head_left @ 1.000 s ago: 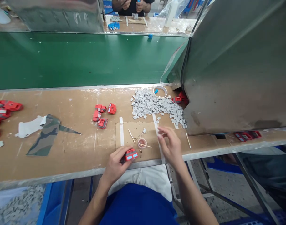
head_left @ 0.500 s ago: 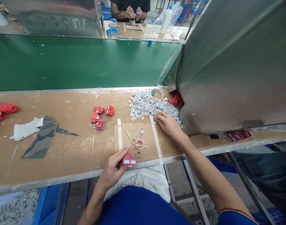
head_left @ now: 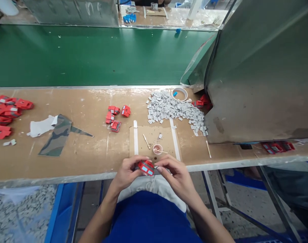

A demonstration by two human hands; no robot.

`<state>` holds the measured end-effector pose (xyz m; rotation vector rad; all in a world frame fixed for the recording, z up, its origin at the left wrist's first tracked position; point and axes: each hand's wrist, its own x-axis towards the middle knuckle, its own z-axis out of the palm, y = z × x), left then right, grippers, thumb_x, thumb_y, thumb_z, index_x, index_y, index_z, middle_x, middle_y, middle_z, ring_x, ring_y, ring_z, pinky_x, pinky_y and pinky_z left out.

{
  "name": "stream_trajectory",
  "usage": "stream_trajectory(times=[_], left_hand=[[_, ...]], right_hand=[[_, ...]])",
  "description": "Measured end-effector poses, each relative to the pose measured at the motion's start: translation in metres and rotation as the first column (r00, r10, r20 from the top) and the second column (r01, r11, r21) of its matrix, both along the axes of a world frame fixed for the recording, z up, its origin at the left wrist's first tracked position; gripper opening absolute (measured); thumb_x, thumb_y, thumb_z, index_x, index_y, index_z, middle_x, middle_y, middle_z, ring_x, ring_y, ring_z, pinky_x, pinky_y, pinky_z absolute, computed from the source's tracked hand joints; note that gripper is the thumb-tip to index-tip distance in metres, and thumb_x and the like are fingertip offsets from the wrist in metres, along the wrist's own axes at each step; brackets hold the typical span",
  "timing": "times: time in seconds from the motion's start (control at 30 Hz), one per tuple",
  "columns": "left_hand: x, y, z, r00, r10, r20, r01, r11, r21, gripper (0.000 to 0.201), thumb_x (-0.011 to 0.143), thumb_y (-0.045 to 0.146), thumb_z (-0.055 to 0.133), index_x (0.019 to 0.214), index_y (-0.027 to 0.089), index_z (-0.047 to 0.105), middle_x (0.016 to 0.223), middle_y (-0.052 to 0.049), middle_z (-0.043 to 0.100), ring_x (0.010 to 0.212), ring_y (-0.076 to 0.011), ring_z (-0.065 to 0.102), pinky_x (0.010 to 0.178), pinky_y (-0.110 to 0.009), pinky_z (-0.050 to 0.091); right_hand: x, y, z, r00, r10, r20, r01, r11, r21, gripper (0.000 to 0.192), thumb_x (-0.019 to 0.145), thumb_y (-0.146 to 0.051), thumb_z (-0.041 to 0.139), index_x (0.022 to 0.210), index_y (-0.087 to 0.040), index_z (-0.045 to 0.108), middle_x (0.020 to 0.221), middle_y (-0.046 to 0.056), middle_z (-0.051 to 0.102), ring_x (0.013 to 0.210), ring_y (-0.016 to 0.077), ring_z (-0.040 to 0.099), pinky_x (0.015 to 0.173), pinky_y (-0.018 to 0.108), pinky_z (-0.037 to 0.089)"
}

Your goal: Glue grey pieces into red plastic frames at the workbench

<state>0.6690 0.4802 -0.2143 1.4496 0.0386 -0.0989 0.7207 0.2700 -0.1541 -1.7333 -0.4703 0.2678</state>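
Note:
My left hand (head_left: 128,170) grips a small red plastic part (head_left: 146,167) with pale blue-grey windows, held over the near edge of the bench. My right hand (head_left: 173,172) meets it from the right, fingertips pinched at the part's right side, seemingly on a tiny grey piece that is too small to tell. Just beyond the hands sit a small pink cup (head_left: 157,149) with a stick in it and a wooden stick (head_left: 146,141) on a cardboard mat (head_left: 154,138). A heap of small grey pieces (head_left: 173,109) lies further back.
Several red parts (head_left: 115,116) lie left of the mat, more at the far left (head_left: 6,113). A camouflage cloth scrap (head_left: 58,133) and white scrap lie left. A tape roll (head_left: 179,94) sits by a large metal housing (head_left: 260,74). A green conveyor (head_left: 93,54) runs behind the bench.
My right hand has come back from the heap of grey pieces to the red part at the bench edge. My left hand has lifted the part slightly toward me.

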Motion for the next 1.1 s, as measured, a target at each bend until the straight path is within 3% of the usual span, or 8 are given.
stream_trajectory(times=[0.3, 0.5, 0.7, 0.97, 1.1], left_hand=[[-0.004, 0.004, -0.005, 0.998, 0.001, 0.062, -0.006, 0.997, 0.075, 0.03, 0.083, 0.026, 0.083, 0.113, 0.019, 0.083, 0.113, -0.012, 0.084, 0.099, -0.0231, 0.082, 0.085, -0.027, 0.064], [-0.003, 0.005, -0.002, 0.996, -0.014, 0.083, 0.0, 0.986, 0.165, 0.03, 0.085, 0.03, 0.082, 0.112, 0.019, 0.083, 0.112, -0.012, 0.085, 0.097, -0.0247, 0.083, 0.088, -0.032, 0.066], [-0.002, 0.005, 0.001, 0.994, -0.033, 0.103, 0.006, 0.968, 0.252, 0.025, 0.085, 0.027, 0.082, 0.108, 0.019, 0.083, 0.106, -0.01, 0.086, 0.09, -0.023, 0.083, 0.086, -0.031, 0.066], [-0.005, 0.0, 0.001, 0.986, -0.03, 0.162, -0.031, 0.933, 0.359, 0.025, 0.087, 0.016, 0.074, 0.111, 0.019, 0.08, 0.106, -0.009, 0.086, 0.093, -0.0233, 0.083, 0.088, -0.033, 0.066], [-0.005, 0.0, 0.004, 0.975, -0.067, 0.214, -0.023, 0.92, 0.392, 0.022, 0.091, 0.015, 0.071, 0.112, 0.019, 0.078, 0.104, -0.009, 0.085, 0.093, -0.0214, 0.082, 0.088, -0.03, 0.065]], right_hand=[[0.005, 0.011, -0.011, 0.998, 0.059, -0.027, -0.061, 0.996, -0.062, 0.009, 0.098, -0.024, 0.07, 0.09, -0.021, 0.075, 0.085, 0.004, 0.077, 0.075, 0.0173, 0.069, 0.068, 0.026, 0.052], [0.004, 0.012, -0.014, 0.995, 0.082, 0.054, -0.074, 0.988, -0.135, 0.017, 0.102, -0.026, 0.064, 0.086, -0.02, 0.071, 0.079, 0.003, 0.067, 0.072, 0.0175, 0.062, 0.063, 0.027, 0.047], [0.003, 0.012, -0.004, 0.977, 0.178, 0.117, -0.145, 0.957, -0.25, 0.022, 0.105, -0.021, 0.056, 0.086, -0.021, 0.067, 0.077, 0.002, 0.058, 0.068, 0.0166, 0.057, 0.061, 0.027, 0.044], [-0.013, 0.013, -0.006, 0.961, 0.159, 0.227, -0.06, 0.918, -0.391, 0.025, 0.107, -0.018, 0.049, 0.089, -0.02, 0.065, 0.076, 0.002, 0.054, 0.062, 0.0159, 0.057, 0.058, 0.027, 0.041], [-0.016, 0.01, -0.007, 0.958, 0.159, 0.239, -0.063, 0.929, -0.366, 0.023, 0.107, -0.017, 0.049, 0.089, -0.02, 0.065, 0.077, 0.002, 0.054, 0.065, 0.0166, 0.055, 0.061, 0.028, 0.041]])
